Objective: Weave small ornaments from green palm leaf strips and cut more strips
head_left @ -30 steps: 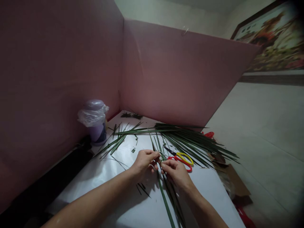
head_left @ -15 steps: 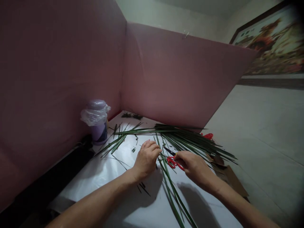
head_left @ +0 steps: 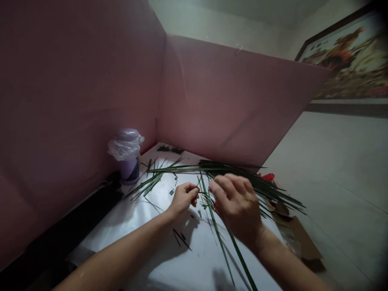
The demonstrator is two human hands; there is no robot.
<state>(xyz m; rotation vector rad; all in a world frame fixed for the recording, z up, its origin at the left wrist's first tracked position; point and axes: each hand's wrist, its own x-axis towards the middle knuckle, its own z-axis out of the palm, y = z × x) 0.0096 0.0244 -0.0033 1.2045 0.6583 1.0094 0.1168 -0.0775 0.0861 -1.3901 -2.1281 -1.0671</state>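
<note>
My left hand (head_left: 183, 198) is closed in a pinch on thin green leaf strips (head_left: 212, 218) that run down across the white table (head_left: 145, 242). My right hand (head_left: 238, 206) is lifted just to the right of it, its back to the camera and fingers curled. A sliver of the red scissors handle (head_left: 216, 207) shows under its fingers; the rest of the scissors is hidden by the hand. A pile of long green leaves (head_left: 251, 182) fans out behind both hands.
A purple cup (head_left: 129, 163) capped with a plastic bag stands at the back left. Pink boards (head_left: 224, 109) wall the table at the left and back. Cut leaf bits (head_left: 180, 236) lie near my left wrist. Brown cardboard (head_left: 300, 238) and something red (head_left: 267, 176) lie at the right edge.
My right hand let go of the strips, reached right to the red and yellow scissors, closed on them and lifted them towards my left hand. My left hand kept its pinch.
</note>
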